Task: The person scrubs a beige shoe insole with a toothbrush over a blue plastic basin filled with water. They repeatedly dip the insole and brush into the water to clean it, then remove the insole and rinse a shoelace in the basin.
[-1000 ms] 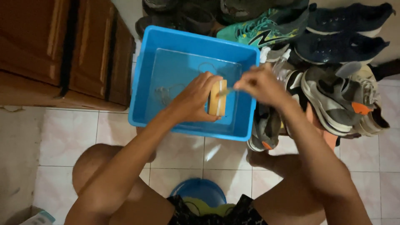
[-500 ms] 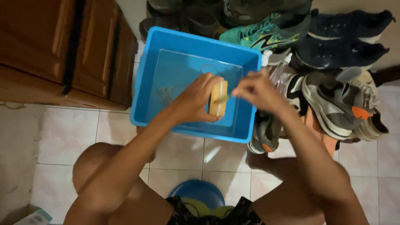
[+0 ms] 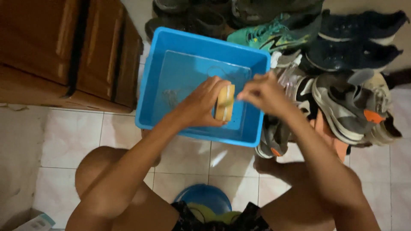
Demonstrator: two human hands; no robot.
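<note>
Pale tiled floor (image 3: 184, 158), blue tub (image 3: 150, 102) hemmed by wooden cabinet (image 3: 64, 51) and shoes (image 3: 351, 102), left hand (image 3: 203, 105) fingers gripping yellow sponge (image 3: 224, 102), long axis upright, right hand (image 3: 265, 92) fingers pinched closed beside it.

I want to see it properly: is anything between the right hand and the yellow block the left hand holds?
Nothing visible does. The left hand grips the yellow rectangular block over the blue plastic tub; the right hand is right beside it.
</note>
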